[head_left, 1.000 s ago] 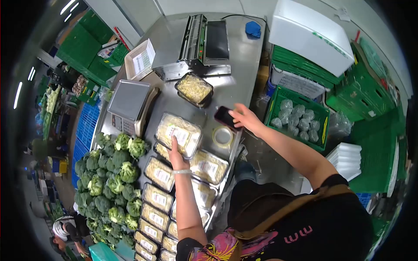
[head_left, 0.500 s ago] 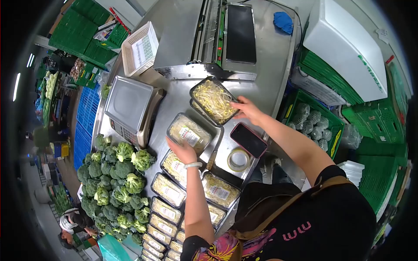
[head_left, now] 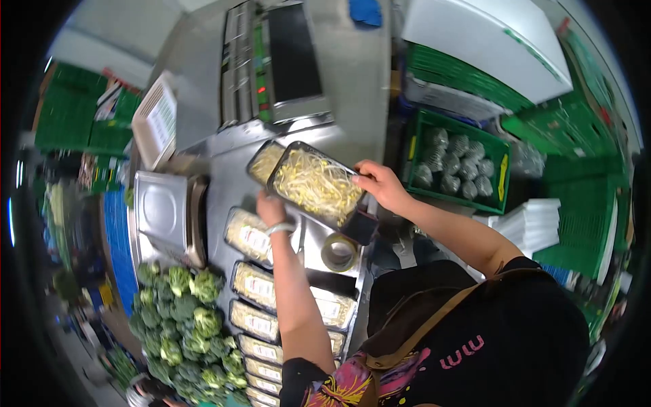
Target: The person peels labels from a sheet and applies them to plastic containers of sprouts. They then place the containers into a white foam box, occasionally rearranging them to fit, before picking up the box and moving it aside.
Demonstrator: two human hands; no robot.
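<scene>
My right hand (head_left: 383, 186) grips the right edge of a black tray of bean sprouts (head_left: 315, 183), thumb over the rim. The tray has no visible label and is tilted slightly above the steel table. A second sprout tray (head_left: 263, 161) lies partly beneath it at the left. My left hand (head_left: 272, 209), blurred and with its fingers partly hidden, is at the held tray's lower left edge. Just below that hand lies a labelled pack of sprouts (head_left: 245, 235). Rows of labelled packs (head_left: 254, 285) run toward me. A phone (head_left: 363, 228) is partly covered by the held tray.
A tape roll (head_left: 339, 252) lies near the table edge. Left are a weighing scale (head_left: 163, 210) and heaped broccoli (head_left: 186, 325). A wrapping machine (head_left: 271, 68) stands at the back, a beige basket (head_left: 154, 125) beside it. Right is a green crate (head_left: 498, 183) of net-wrapped items.
The view has turned, shifting the table leftward. My left hand has left the labelled pack and moved to the upper sprout tray, which my right hand has drawn rightward off the lower tray.
</scene>
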